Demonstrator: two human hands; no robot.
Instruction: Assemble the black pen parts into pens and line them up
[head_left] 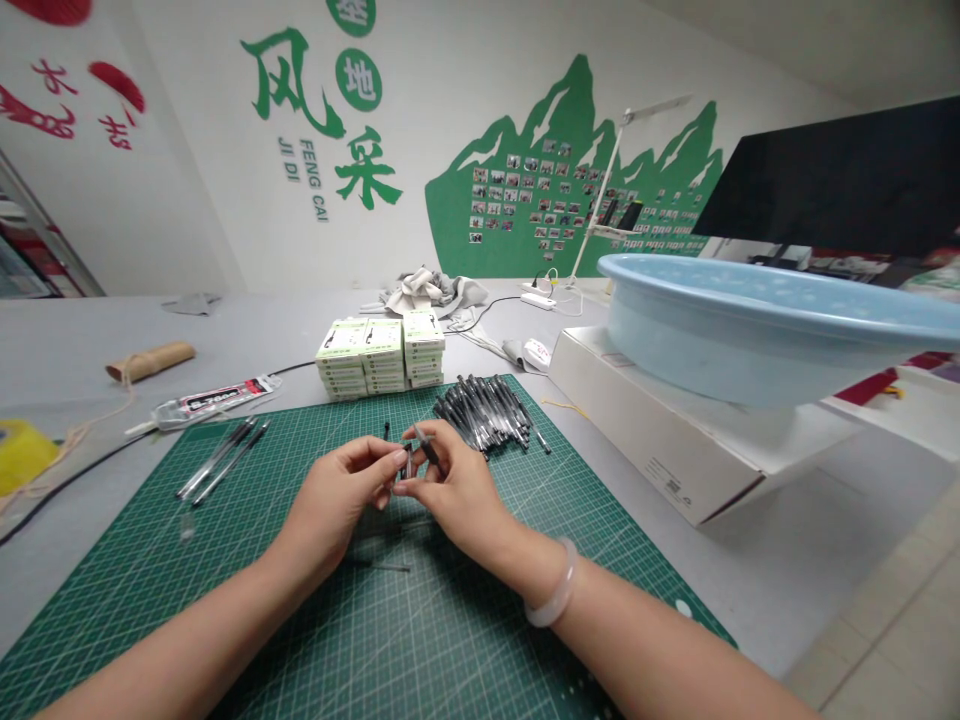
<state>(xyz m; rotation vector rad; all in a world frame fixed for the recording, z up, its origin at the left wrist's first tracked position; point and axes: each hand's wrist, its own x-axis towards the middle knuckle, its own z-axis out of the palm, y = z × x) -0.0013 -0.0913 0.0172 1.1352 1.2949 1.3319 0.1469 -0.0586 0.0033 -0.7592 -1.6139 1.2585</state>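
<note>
Both my hands meet over a green cutting mat [225,560]. My left hand [341,495] and my right hand [450,480] are closed in a pinch on a pen [420,447], a thin dark one whose tip pokes up between the fingers. A pile of several black pens [487,410] lies just beyond my right hand. A few clear pen barrels [221,458] lie at the mat's left. A thin refill [379,567] rests on the mat under my left wrist.
Stacked small white-and-green boxes [382,355] stand behind the mat. A pale blue basin [757,320] sits on a white flat box [675,430] at right. A glue tube [214,398], a cardboard roll [150,360], a black cable [67,480] and grey cloth [427,292] lie further off.
</note>
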